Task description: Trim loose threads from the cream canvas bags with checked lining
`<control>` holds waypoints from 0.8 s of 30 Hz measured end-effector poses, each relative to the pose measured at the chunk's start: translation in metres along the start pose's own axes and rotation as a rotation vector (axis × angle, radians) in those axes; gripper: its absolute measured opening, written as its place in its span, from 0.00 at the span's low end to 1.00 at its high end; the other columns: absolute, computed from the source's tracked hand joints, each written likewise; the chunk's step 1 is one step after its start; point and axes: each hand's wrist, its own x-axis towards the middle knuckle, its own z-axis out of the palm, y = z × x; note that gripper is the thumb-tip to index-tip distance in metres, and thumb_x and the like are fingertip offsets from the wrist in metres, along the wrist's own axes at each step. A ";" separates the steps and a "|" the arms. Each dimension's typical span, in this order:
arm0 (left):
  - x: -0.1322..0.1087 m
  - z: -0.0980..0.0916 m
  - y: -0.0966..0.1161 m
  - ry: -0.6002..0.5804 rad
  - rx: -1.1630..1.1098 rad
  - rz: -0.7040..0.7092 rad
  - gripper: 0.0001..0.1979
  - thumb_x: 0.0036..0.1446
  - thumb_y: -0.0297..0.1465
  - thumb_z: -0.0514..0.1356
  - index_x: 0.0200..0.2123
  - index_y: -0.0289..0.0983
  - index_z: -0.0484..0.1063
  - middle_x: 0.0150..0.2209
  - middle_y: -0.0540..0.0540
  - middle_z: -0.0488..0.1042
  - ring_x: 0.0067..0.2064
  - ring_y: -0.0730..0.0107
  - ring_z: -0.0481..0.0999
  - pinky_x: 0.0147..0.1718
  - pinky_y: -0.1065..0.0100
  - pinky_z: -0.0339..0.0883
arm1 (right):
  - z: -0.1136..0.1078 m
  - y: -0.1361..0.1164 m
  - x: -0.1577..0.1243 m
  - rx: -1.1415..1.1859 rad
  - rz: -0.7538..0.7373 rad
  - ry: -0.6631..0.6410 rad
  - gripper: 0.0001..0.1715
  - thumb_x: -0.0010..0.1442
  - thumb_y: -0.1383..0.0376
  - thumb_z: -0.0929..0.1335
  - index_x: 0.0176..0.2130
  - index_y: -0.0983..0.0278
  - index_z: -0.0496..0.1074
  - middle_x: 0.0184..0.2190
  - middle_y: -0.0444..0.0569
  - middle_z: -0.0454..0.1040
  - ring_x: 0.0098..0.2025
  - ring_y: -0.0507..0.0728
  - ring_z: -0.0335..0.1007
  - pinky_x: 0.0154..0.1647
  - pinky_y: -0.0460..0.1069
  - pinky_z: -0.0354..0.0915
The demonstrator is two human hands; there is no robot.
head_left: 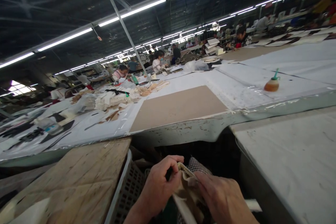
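Both hands work low before the bench [183, 131]: left hand [157, 185] curled tight, pinching a beige cloth piece [187, 185], right hand [223, 199] pressing flatter on it, the handling apparently unfinished.

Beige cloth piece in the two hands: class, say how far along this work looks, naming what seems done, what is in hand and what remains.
Done: a heap of pale cut pieces lies on the long white table; whether they are finished cannot be told. In hand: the left hand and right hand both grip a beige cloth piece below the table edge. Left: the brown board on the table lies bare.
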 end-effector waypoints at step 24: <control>-0.001 0.011 0.007 0.105 0.073 -0.163 0.10 0.59 0.29 0.55 0.25 0.39 0.62 0.32 0.51 0.76 0.32 0.71 0.73 0.34 0.70 0.64 | -0.025 0.007 0.014 0.247 0.033 -0.236 0.11 0.65 0.72 0.61 0.45 0.62 0.66 0.38 0.48 0.75 0.39 0.58 0.74 0.37 0.50 0.64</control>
